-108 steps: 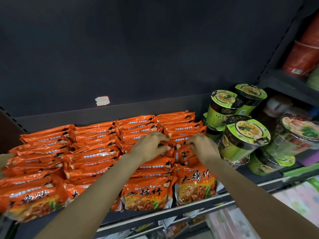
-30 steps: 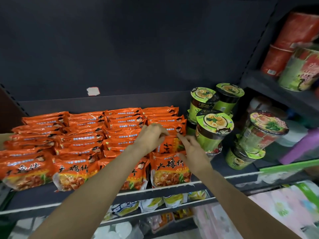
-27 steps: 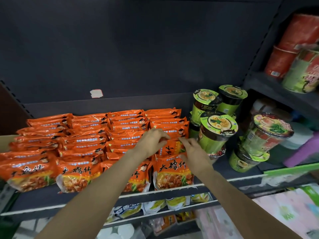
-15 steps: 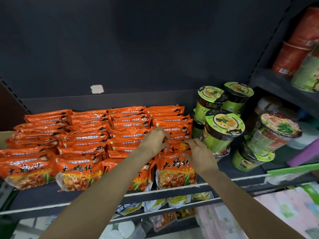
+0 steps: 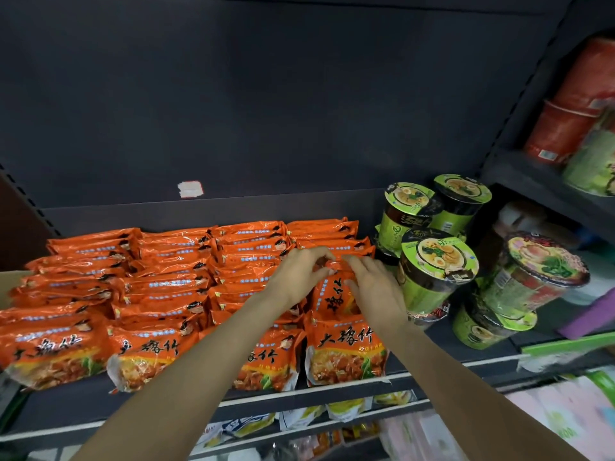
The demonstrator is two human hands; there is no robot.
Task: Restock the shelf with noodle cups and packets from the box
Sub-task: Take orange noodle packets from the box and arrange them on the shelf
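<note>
Several rows of orange noodle packets [image 5: 166,287] stand on a dark shelf [image 5: 432,352]. In the rightmost row one orange packet [image 5: 334,296] stands tilted up behind the front packet [image 5: 346,351]. My left hand [image 5: 299,274] pinches its top edge from the left. My right hand [image 5: 372,287] holds the same packet at its top right, fingers curled over the edge. Green noodle cups [image 5: 432,267] are stacked just right of my right hand.
More green and red-topped cups [image 5: 532,281] lie tilted at the shelf's right end. Red cups [image 5: 572,121] sit on a higher shelf at the far right. A lower shelf holds yellow packets [image 5: 346,407]. The dark back panel [image 5: 266,94] rises behind.
Both hands have come together at the top of the second packet in the right row, and that packet now stands more upright. The view shifted slightly.
</note>
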